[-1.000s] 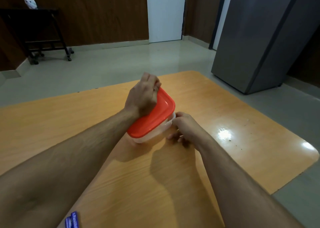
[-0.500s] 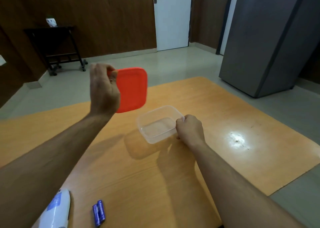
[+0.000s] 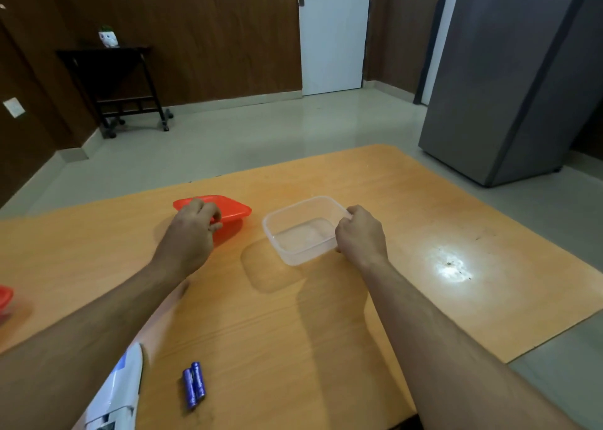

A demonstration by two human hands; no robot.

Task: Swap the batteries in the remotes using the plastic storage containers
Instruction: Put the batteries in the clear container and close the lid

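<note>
At frame centre the left hand grips the flat orange-red plastic lid on the wooden worktop while the right hand pinches the clear rectangular plastic container, open and seemingly ready for the two blue batteries at lower left.

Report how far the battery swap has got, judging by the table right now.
Done: the clear container stands open and looks empty; its red lid is off, beside it on the table. In hand: the left hand holds the lid's near edge at the tabletop; the right hand grips the container's rim. Left: two blue batteries lie loose by the white remote, not yet in the container.
</note>
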